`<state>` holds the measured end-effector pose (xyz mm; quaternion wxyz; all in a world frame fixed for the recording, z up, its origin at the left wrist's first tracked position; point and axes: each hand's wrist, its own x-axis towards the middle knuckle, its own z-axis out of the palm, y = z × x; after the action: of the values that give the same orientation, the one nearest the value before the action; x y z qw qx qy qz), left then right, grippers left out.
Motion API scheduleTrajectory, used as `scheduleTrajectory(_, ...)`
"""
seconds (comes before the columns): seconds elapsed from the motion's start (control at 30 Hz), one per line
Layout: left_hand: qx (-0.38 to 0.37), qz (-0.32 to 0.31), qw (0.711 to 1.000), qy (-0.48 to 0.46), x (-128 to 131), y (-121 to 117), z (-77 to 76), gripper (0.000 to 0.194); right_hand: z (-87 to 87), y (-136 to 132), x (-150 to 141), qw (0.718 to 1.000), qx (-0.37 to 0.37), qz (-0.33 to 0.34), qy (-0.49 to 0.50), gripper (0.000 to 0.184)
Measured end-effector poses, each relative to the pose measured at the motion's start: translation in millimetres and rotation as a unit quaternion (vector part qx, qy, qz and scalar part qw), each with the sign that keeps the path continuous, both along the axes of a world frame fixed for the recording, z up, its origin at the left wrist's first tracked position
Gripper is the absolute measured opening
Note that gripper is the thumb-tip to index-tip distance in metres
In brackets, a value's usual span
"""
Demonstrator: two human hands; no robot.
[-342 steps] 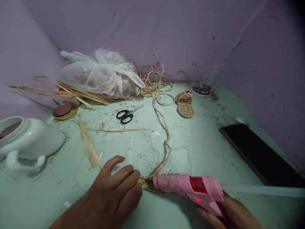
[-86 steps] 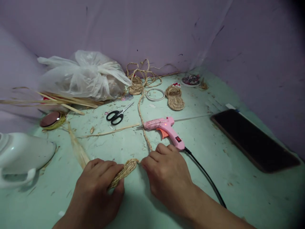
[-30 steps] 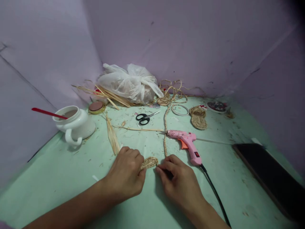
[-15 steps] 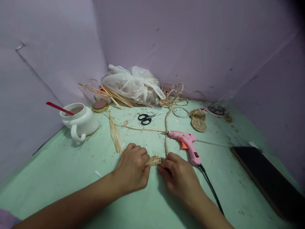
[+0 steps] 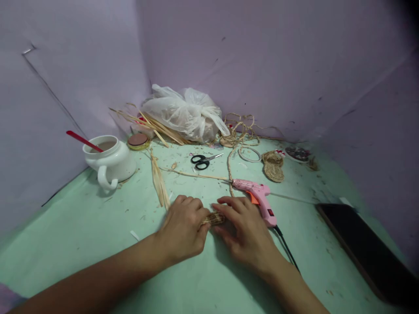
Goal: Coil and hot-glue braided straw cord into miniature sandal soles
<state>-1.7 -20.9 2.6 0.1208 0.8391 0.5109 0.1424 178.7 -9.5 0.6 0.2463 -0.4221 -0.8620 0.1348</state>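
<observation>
A small coil of braided straw rope (image 5: 213,217) lies on the green table between my two hands. My left hand (image 5: 183,229) is curled over its left end, fingers closed and pressing on it. My right hand (image 5: 244,231) rests against its right side with the fingers laid over the coil. The loose braid (image 5: 229,168) runs from the coil toward the back of the table. A pink glue gun (image 5: 257,196) lies just beyond my right hand, its black cord (image 5: 284,246) trailing toward me.
A white jug (image 5: 109,161) with a red stick stands at the left. Black scissors (image 5: 204,160), a white plastic bag (image 5: 185,113), dry straw strips (image 5: 159,183), a ring (image 5: 249,154), a finished woven piece (image 5: 273,165) and a dark flat slab (image 5: 366,248) surround the work spot.
My right hand has moved up over the coil's right side and its fingers have spread across it. The left hand stays pressed on the coil. The view has shifted slightly.
</observation>
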Motion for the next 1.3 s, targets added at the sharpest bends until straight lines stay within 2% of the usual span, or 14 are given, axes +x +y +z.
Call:
scheduleTrajectory(0.13,-0.023,-0.002,1.0,-0.011,-3,1,3.2,0.014,-8.0,1,-8,0.999,-0.036,0.036,0.013,0.053)
scheduleTrajectory(0.23,-0.048,0.013,0.998,-0.034,-6,1,5.7,0.025,-11.3,1,-9,0.998,-0.039,0.037,0.045,0.058)
scheduleTrajectory(0.37,-0.068,0.003,0.997,-0.027,-5,2,6.6,0.019,-11.4,3,-10,0.996,-0.049,0.051,0.062,0.064)
scheduleTrajectory(0.7,-0.034,-0.046,0.998,-0.032,-7,5,2.9,0.015,-18.2,4,-16,0.99,-0.093,0.023,0.104,0.053)
scheduleTrajectory(1.3,0.021,-0.039,0.997,-0.068,-2,9,-1.3,0.009,-15.3,4,-22,0.991,-0.106,-0.004,0.085,0.043)
